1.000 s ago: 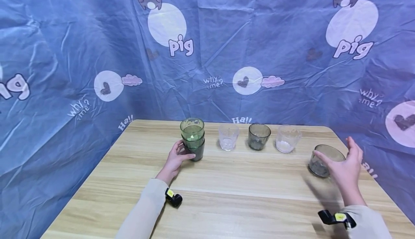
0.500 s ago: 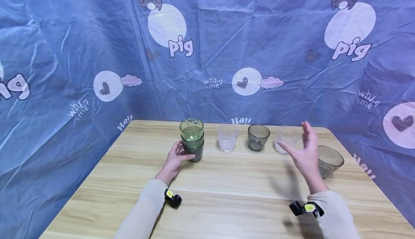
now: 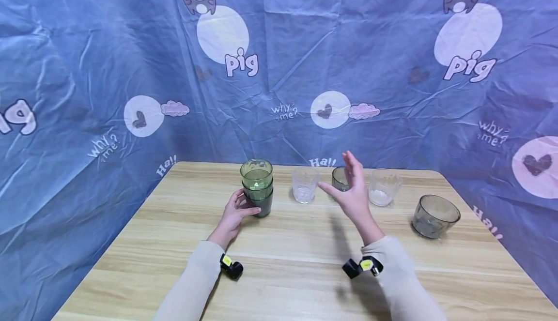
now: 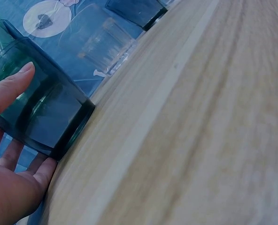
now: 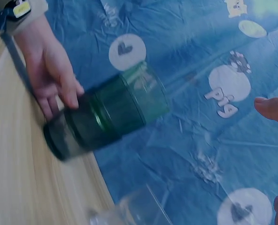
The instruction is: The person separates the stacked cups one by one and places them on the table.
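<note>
A blue cloth point(image 3: 379, 59) printed with pigs and the word "pig" hangs behind the pale wooden table point(image 3: 144, 243), creased all over. At the table's far side, the left hand point(image 3: 232, 217) grips the lowest cup of an upright nested stack point(image 3: 257, 180), green on top and darker beneath, its thumb across the front and fingers behind. What has just changed is the right hand point(image 3: 354, 197): a second ago it was beside the wide smoky cup point(image 3: 436, 218) at the right, and it has since swept leftward, leaving that cup where it stood. Thumb and fingers are spread wide with nothing between them, in front of the small smoky cup point(image 3: 339, 178), which it partly hides, and near the left clear cup point(image 3: 305, 188). Another clear cup point(image 3: 384, 188) stands just to the right. As I judge it, that leaves the stack as the only thing in hand, with the right hand free.
</note>
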{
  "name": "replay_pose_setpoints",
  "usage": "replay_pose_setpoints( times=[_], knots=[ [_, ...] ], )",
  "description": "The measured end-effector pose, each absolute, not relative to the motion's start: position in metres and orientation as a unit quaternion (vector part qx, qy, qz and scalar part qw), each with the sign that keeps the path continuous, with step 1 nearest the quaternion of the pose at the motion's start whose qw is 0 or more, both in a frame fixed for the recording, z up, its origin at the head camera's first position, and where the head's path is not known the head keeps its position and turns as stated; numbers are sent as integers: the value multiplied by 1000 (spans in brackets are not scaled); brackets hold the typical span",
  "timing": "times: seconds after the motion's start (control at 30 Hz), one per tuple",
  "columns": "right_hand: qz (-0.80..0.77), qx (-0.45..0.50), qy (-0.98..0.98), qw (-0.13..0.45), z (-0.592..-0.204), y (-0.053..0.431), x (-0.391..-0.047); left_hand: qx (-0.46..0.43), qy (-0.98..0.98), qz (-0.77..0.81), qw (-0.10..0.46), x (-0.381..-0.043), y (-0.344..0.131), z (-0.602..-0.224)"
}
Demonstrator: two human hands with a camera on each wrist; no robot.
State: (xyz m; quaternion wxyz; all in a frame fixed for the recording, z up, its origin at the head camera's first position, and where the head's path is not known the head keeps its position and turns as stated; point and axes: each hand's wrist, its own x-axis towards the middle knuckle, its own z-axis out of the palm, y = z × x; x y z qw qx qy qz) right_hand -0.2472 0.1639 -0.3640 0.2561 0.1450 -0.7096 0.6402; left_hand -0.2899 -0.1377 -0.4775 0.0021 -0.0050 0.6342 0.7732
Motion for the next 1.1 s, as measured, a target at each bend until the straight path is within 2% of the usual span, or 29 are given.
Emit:
replay_pose_setpoints(
  times=[0.2,0.6,1.1],
  knots=[
    [668,178,-681,241,-364,136,-258,-1,640,769,-1,-290,-137,-478],
    [710,201,-652,175,-362,93,-265,-3,636,771,-5,-292,-137,-479],
    [721,183,-656,128,-376,38,-278,2,647,762,-10,-291,-138,-481]
  ],
)
